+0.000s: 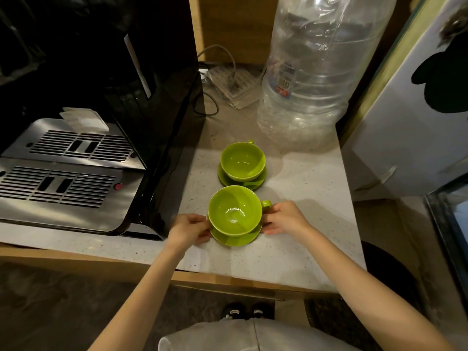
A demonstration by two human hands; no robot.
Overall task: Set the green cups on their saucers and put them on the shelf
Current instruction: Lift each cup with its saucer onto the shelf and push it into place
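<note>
Two green cups stand upright on green saucers on the speckled white countertop (298, 188). The near cup (234, 210) sits on the near saucer (235, 238), its handle pointing right. My left hand (190, 228) pinches the left rim of that saucer. My right hand (282, 217) holds its right rim, just under the cup's handle. The far cup (242, 161) rests on the far saucer (249, 182) right behind, handle at the back, untouched.
A black coffee machine (157, 138) with metal drip trays (63, 183) fills the left. A large clear water bottle (311, 79) stands at the back right beside a power strip (233, 84) with cables. A white cabinet (410, 127) borders the right.
</note>
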